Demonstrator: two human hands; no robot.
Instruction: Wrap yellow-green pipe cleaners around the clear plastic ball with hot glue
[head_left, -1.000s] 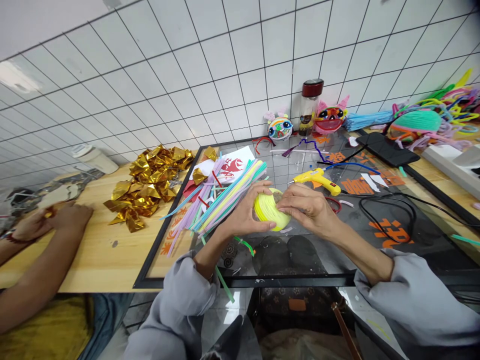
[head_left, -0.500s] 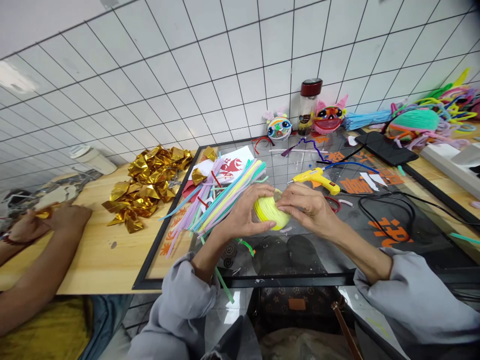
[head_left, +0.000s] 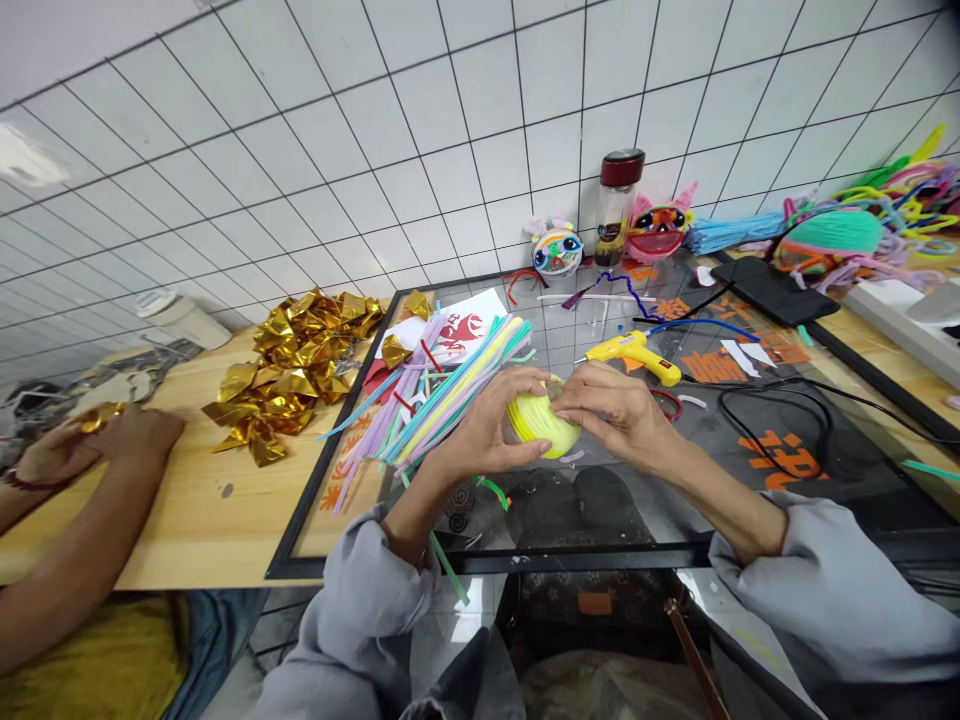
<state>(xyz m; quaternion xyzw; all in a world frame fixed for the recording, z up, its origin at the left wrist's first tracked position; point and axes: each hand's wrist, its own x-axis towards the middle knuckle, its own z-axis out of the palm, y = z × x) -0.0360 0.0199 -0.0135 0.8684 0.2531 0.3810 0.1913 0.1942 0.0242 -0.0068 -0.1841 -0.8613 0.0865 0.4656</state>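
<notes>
A rounded yellow ball (head_left: 541, 422), covered in side-by-side strips that look like pipe cleaners, is held above the framed glass panel. My left hand (head_left: 501, 420) curves around its left side, thumb below and fingers above. At its upper right edge, my right hand (head_left: 611, 405) has its fingers pinched together against the surface; what lies between those fingertips is hidden. A yellow hot glue gun (head_left: 634, 355) lies just beyond my right hand. Left of my left hand is a bundle of pastel pipe cleaners (head_left: 457, 390).
Two decorated animal-face balls (head_left: 557, 250) and a lidded glass bottle (head_left: 613, 210) stand by the tiled wall. A black cable (head_left: 780, 465) loops at right near a phone (head_left: 780, 290). Gold foil pieces (head_left: 300, 350) lie at left, near a co-worker's hands (head_left: 97, 440).
Both my hands stay in nearly the same place on the yellow ball. The view has shifted very slightly. The co-worker's hands have barely moved.
</notes>
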